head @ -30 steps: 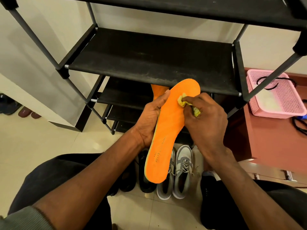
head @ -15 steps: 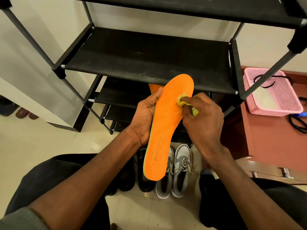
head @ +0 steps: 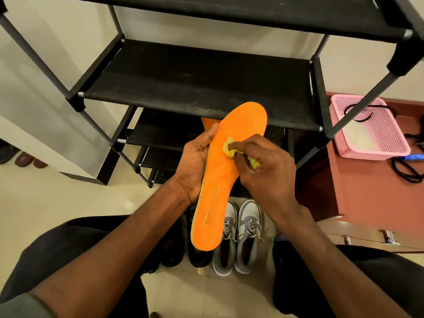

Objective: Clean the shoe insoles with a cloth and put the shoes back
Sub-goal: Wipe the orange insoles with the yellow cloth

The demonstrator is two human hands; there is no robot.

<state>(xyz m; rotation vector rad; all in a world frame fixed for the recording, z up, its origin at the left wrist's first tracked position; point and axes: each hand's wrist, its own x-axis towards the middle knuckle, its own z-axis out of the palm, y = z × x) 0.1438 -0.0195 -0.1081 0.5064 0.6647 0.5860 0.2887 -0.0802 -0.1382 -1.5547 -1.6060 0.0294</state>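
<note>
An orange insole (head: 220,180) stands on end in front of me, toe end up. My left hand (head: 195,166) grips its left edge, thumb along the rim. My right hand (head: 266,171) pinches a bunched yellow cloth (head: 231,149) and presses it on the insole's upper middle. A second orange insole (head: 207,123) peeks out behind my left hand. On the floor below stand a grey and white pair of sneakers (head: 238,239) and dark shoes (head: 197,253), partly hidden by the insole.
A black fabric shoe rack (head: 195,81) with several tiers stands right behind the insole. A pink plastic basket (head: 371,131) with black cords sits on a reddish cabinet (head: 367,191) to the right. Slippers (head: 27,159) lie at the far left. My dark-trousered knees flank the shoes.
My right hand has slid the cloth down the insole from near the toe end towards the middle. The left hand keeps its hold.
</note>
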